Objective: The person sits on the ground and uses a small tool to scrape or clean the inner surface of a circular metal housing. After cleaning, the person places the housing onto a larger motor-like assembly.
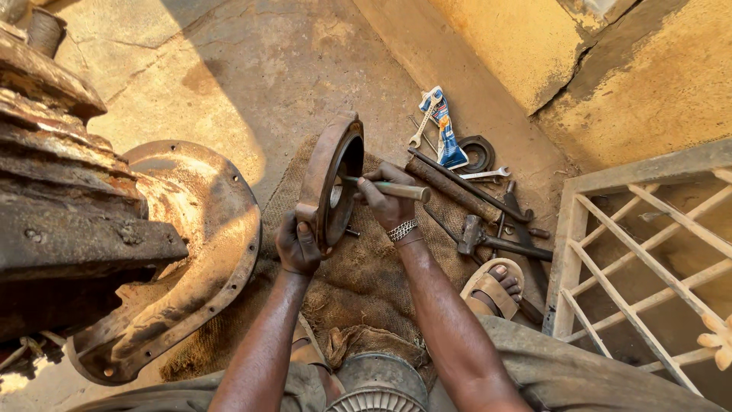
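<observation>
left hand point(297, 246) gripping rusty ring housing point(329, 181) upright, right hand point(387, 200) clenching tool point(396, 189)

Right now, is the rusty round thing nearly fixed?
Hard to say. Done: the round cover is off the machine and stands on edge on the sacking. In hand: the left hand steadies it while the right hand works a tool inside. Left: it looks rusty all over.
</observation>
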